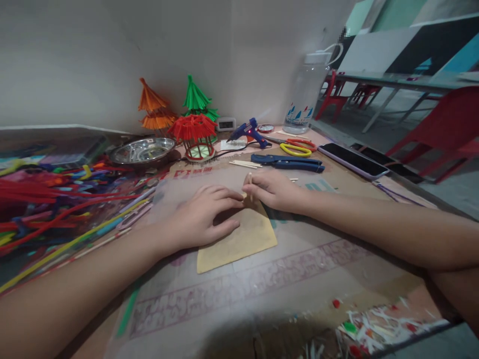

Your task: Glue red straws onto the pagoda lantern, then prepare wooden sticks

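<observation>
Left forearm (75,294) lying nearest lens, across table (299,279). Card (243,239) lying just below pinch, left hand (202,219) pressing it flat, grasping nothing. Right hand (279,192) pinching stick (250,180) upright beside left fingertips. Risk: stick tipping if card is sliding.

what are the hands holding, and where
Right hand pinches a thin wooden stick by its lower end; left hand only presses flat on the tan card.
</observation>
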The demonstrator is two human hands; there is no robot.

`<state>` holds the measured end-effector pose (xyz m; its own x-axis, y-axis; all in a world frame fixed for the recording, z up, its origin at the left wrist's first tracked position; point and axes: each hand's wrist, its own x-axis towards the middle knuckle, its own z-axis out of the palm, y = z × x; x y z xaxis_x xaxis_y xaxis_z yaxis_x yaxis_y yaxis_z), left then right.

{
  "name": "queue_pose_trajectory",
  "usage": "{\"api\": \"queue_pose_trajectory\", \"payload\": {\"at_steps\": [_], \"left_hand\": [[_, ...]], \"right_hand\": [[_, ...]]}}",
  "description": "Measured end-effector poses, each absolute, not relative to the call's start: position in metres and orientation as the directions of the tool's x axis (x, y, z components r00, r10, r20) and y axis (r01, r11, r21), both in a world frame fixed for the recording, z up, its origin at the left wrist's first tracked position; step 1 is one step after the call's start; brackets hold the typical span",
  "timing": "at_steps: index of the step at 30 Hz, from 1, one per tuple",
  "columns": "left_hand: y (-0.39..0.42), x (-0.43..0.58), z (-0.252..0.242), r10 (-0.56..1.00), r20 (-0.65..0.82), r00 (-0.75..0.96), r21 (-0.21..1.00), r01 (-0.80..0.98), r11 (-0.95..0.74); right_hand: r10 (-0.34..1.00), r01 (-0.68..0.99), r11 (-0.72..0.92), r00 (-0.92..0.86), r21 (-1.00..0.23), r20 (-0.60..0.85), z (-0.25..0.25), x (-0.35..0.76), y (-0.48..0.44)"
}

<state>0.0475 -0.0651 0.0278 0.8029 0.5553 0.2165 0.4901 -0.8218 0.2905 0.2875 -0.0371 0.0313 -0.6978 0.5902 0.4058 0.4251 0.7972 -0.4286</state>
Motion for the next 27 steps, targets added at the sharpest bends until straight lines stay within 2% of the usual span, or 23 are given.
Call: {"api": "queue_pose_trajectory", "payload": {"at_steps": [6, 27], "left_hand": [[-0.065, 0.0468, 0.0274, 0.551, 0.216, 0.806, 0.279, 0.49, -0.826], [-0.0645, 0.0478, 0.0279, 0.537, 0.221, 0.814, 0.271, 0.478, -0.836]], "right_hand": [[0.603, 0.406, 0.773, -0.71, -0.488, 0.364, 0.0331, 0.2856, -0.0393], [0.605, 0.443, 0.786, -0.695, -0.431, 0.389, 0.0308, 0.2871, -0.035]]}}
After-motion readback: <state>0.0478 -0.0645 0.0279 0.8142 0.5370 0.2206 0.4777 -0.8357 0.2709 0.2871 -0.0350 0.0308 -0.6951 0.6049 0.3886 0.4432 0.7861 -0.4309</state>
